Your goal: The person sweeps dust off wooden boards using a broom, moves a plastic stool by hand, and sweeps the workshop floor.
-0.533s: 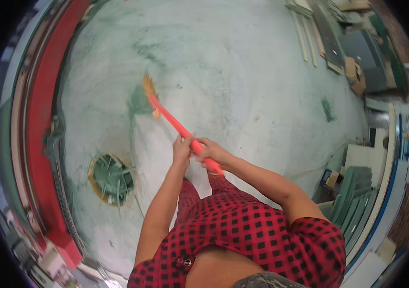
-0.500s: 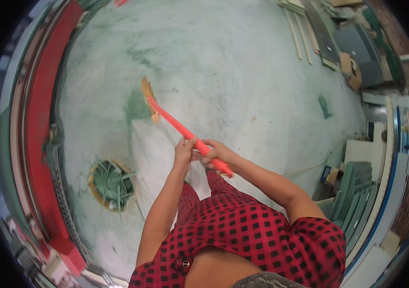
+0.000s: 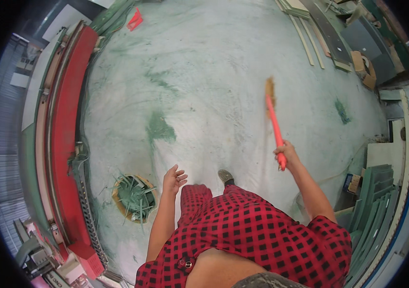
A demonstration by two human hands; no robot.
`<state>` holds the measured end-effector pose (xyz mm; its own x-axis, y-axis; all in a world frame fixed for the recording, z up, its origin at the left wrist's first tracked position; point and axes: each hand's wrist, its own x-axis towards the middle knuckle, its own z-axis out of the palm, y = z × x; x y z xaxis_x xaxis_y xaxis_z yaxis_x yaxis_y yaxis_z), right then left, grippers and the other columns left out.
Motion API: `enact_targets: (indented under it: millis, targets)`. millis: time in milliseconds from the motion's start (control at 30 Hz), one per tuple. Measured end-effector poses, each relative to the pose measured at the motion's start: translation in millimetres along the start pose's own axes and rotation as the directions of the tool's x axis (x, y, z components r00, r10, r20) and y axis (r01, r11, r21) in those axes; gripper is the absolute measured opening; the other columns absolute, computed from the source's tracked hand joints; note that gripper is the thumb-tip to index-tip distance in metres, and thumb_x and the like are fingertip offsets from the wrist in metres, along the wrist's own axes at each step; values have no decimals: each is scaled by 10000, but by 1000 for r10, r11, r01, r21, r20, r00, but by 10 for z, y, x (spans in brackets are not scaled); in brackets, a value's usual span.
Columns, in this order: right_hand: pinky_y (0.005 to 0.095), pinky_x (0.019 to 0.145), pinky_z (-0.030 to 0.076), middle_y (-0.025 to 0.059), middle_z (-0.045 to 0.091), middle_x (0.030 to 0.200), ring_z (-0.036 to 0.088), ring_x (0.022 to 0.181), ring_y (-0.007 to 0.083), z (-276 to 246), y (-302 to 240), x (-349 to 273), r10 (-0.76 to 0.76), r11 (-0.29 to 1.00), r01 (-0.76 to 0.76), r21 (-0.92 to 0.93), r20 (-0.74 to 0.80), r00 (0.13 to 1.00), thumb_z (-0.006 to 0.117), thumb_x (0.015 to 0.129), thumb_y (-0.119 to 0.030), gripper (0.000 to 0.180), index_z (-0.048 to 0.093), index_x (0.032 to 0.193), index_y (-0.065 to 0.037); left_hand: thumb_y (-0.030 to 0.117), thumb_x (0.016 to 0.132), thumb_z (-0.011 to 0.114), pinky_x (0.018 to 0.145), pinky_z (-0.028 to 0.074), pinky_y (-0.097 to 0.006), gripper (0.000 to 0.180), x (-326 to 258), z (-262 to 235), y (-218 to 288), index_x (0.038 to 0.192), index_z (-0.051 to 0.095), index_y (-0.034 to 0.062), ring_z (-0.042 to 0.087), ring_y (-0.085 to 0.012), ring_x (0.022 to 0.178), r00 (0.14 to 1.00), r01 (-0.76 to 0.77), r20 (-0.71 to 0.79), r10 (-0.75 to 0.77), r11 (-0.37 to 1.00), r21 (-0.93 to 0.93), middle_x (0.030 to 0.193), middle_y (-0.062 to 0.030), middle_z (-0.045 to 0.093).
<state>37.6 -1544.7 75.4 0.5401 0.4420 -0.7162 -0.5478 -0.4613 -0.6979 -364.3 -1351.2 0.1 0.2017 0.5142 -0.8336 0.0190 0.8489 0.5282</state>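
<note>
My right hand is closed round the red handle of a broom, out to the right of my body. The broom's tan bristles point away from me over the floor and look slightly blurred. My left hand holds nothing, its fingers apart, in front of my left leg. Just left of that hand stands a round yellow-rimmed container filled with green strips and scraps. A patch of green dust lies on the pale floor ahead.
A long red machine beam runs along the left. At the far left of the floor lies a red dustpan-like object. Boards and a cardboard box lie far right; green panels lean at near right. Another dust patch is on the right.
My left hand has let go of the broom and moved left. My right hand has carried the broom to the right, swinging its bristles from left to right. The view has shifted slightly.
</note>
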Motion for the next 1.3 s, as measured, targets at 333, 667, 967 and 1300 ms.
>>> enact_targets:
  millis: [333, 667, 967, 1300]
  targets:
    - [315, 334, 378, 53, 440, 500, 465, 388, 177, 1402, 30, 1156, 63, 998, -63, -17, 44, 997, 586, 585, 32, 147, 461, 631, -29, 336, 808, 554, 547, 475, -412, 382, 0, -1225, -48, 1067, 436, 81, 582, -300, 721, 965, 39, -232, -123, 941, -337, 878, -115, 547]
    - [349, 378, 402, 95, 499, 681, 489, 460, 196, 3943, 304, 776, 64, 976, 4, -218, 303, 951, 628, 518, 60, 324, 465, 793, 9, 338, 806, 555, 596, 477, -415, 404, 540, -1665, 739, 1098, 433, 86, 570, -301, 806, 976, 87, -160, -148, 938, -336, 955, -116, 527]
    - [298, 405, 439, 125, 541, 707, 520, 450, 183, 4094, -741, 862, 293, 949, -167, -267, 552, 781, 616, 577, 14, 536, 467, 1091, 61, 351, 819, 538, 552, 474, -394, 328, 944, -1811, 1536, 1006, 495, 86, 573, -253, 681, 957, 9, -275, -95, 954, -301, 774, -58, 556]
    - [268, 374, 434, 131, 575, 734, 532, 425, 165, 2813, -2340, 1158, 149, 968, -15, -250, 525, 838, 591, 593, 1, 666, 402, 1231, -4, 383, 794, 571, 602, 475, -403, 428, 1419, -1263, 1723, 1095, 439, 108, 571, -275, 758, 935, 108, -295, -196, 951, -290, 884, -82, 538]
